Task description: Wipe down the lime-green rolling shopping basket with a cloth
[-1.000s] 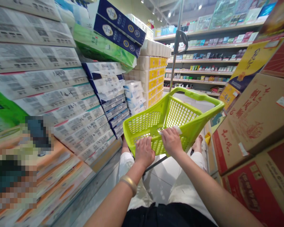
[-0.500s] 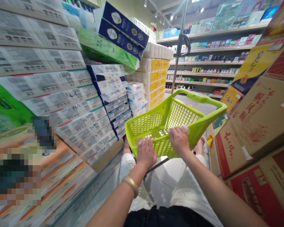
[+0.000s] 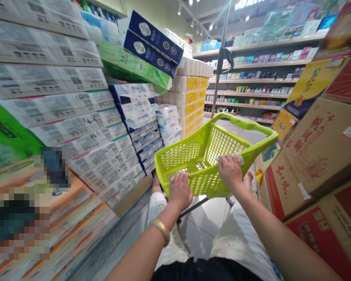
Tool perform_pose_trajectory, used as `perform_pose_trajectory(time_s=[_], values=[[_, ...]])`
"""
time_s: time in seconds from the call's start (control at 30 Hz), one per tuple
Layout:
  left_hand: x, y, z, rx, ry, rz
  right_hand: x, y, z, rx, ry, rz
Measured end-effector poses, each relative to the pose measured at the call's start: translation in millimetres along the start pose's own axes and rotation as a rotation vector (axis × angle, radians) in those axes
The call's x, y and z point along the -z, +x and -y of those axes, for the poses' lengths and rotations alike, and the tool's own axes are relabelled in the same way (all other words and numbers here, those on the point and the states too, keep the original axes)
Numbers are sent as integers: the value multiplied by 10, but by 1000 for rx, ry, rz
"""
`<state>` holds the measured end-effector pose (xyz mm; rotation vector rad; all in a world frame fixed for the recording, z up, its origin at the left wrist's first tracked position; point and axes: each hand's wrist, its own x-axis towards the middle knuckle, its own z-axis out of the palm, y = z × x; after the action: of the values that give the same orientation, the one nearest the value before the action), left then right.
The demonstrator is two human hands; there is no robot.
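Observation:
A lime-green shopping cart [image 3: 204, 183] with perforated plastic sides stands in front of my legs, and I see no goods in its basket. My left hand [image 3: 179, 190], with a gold bangle on the wrist, has its fingers curled over the near rim. Farther right along that same side, my right hand [image 3: 230, 171] presses a crumpled white wipe [image 3: 240, 157] against the rim. Only the wipe's edges show past the fingers; whether it is cloth or paper I cannot tell.
Stacked tissue packs [image 3: 105, 128] wall the left, with dark blue packs [image 3: 152, 37] tilted on top. Cardboard cartons [image 3: 312, 152] line the right. A metal pole [image 3: 218, 91] rises behind the cart, before stocked shelves [image 3: 260, 64]. Tiled floor [image 3: 200, 222] shows beneath.
My right hand has slid a little to the right along the cart's rim with the white wipe. My left hand keeps its hold at nearly the same spot.

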<state>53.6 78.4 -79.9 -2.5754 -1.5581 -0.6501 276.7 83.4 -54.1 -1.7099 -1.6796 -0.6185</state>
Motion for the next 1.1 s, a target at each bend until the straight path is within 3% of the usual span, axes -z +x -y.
perform_pose_trajectory(time_s=[0.17, 0.23, 0.33, 0.47, 0.53, 0.63, 0.73, 0.8, 0.87, 1.03, 1.1], values=[[-18, 13, -11, -3, 0, 10, -127, -191, 599, 169, 161, 69], [-22, 14, -2, -6, -3, 15, -132, -204, 644, 212, 188, 85], [-16, 17, 15, -5, -10, 20, -68, -109, 348, 212, 131, 102], [0, 36, 17, -1, -29, 29, 45, 70, -204, 84, -7, 29], [4, 48, 0, 1, -38, 33, 53, 94, -270, 37, -40, 7], [6, 57, -38, 2, -49, 42, -11, 21, -22, 33, -12, 38], [9, 56, -62, -5, -58, 52, -91, -93, 343, 161, 103, 100], [12, 55, -53, -11, -65, 59, -101, -122, 430, 237, 143, 126], [18, 58, -21, -15, -71, 63, -67, -91, 313, 257, 116, 133], [41, 90, 93, -21, -86, 70, 107, 150, -451, 162, -81, 30], [48, 102, 127, -22, -90, 71, 146, 216, -616, 121, -136, -25]])
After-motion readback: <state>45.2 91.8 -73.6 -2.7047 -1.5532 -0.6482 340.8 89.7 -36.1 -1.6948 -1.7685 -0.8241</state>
